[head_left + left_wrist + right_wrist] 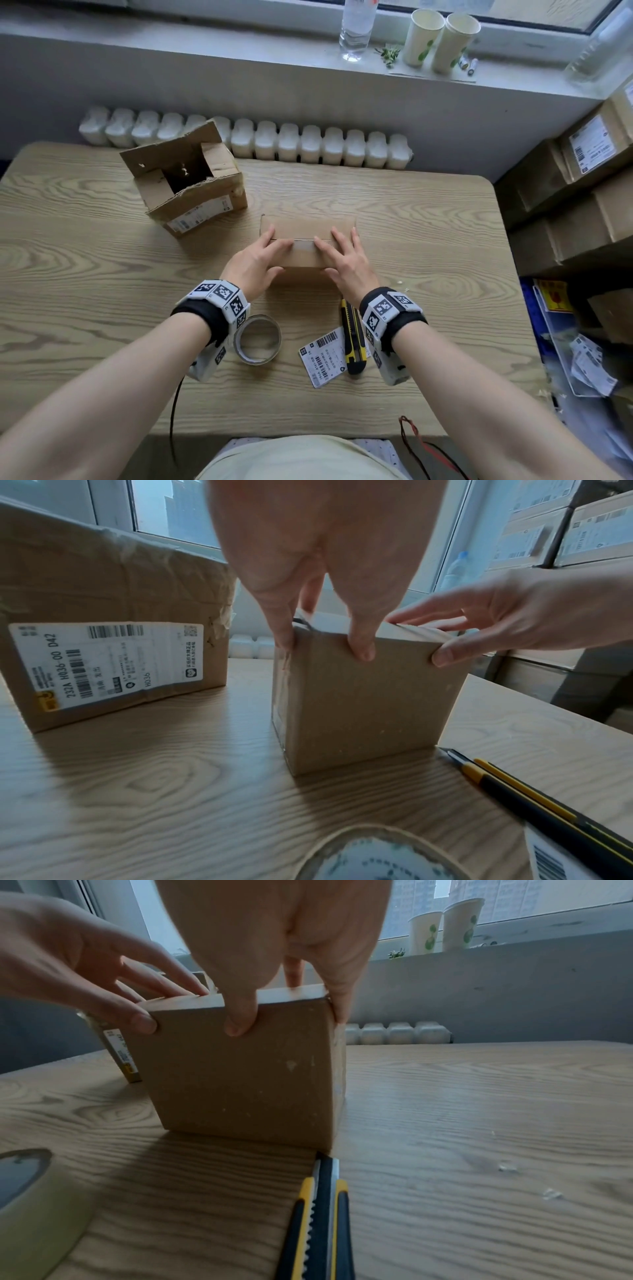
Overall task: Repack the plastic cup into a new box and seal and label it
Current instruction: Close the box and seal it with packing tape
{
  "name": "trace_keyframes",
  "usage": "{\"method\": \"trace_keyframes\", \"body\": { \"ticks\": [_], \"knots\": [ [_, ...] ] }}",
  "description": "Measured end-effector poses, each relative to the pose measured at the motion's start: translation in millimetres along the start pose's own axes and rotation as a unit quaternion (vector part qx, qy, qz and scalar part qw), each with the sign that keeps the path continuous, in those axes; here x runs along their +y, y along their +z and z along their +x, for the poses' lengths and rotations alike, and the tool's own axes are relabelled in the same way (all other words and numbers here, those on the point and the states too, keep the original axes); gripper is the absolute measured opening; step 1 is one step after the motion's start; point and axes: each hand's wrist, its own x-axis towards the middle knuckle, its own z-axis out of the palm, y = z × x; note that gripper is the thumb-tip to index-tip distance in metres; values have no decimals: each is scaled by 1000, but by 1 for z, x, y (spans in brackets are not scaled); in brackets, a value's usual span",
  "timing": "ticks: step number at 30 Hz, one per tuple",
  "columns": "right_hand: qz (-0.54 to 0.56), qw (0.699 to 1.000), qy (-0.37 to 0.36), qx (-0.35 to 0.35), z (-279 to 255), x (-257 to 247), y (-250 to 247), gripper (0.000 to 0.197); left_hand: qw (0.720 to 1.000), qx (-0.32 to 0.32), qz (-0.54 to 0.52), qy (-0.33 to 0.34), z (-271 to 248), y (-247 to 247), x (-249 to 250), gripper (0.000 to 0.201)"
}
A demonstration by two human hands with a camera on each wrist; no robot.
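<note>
A small brown new box [303, 255] stands mid-table with its top flaps folded down. My left hand [274, 251] and right hand [334, 253] both press on its top with straight fingers, thumbs on the near face. The wrist views show the same hold: left hand [323, 631] on the box [359, 710], right hand [291, 988] on the box [240, 1083]. The torn old box [185, 181] stands open at the back left. A tape roll [258, 339], a yellow-black utility knife [352, 339] and a shipping label [322, 356] lie near me. No plastic cup is visible.
The wooden table [428, 240] ends at a radiator [308, 144] below a windowsill holding two paper cups [438, 39] and a bottle [356, 31]. Stacked cartons [582, 192] fill the right side, with a bin of loose labels [582, 353] below them.
</note>
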Motion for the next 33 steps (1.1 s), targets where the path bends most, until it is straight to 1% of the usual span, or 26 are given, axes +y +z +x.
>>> {"method": "trace_keyframes", "body": {
  "ticks": [5, 12, 14, 17, 19, 22, 27, 31, 33],
  "knots": [
    [-25, 1000, -5, -10, -14, -10, 7, 62, 1000, 19, 5, 20, -21, 9, -8, 57],
    [-98, 995, 32, -19, -24, -21, 12, 60, 997, 44, 0, 58, -24, 19, -18, 53],
    [-109, 994, 24, -4, -24, -22, 14, 59, 997, 40, 17, 58, -22, 19, -19, 51],
    [-123, 992, -23, 16, -23, -23, 16, 58, 995, 48, 55, 75, -20, 17, -21, 50],
    [-105, 994, -35, 2, -22, -23, 16, 57, 993, 53, 70, 84, -21, 15, -22, 50],
    [-83, 996, -27, -18, -23, -23, 17, 58, 991, 58, 59, 101, -24, 14, -18, 48],
    [-88, 996, -18, -25, -21, -25, 17, 60, 979, 118, 56, 159, -43, 22, -12, 33],
    [-103, 994, -22, -23, -22, -24, 19, 60, 975, 136, 64, 166, -67, 40, -12, 19],
    [-102, 994, -27, -19, -21, -23, 21, 60, 975, 134, 82, 156, -79, 49, -10, 13]
  ]
}}
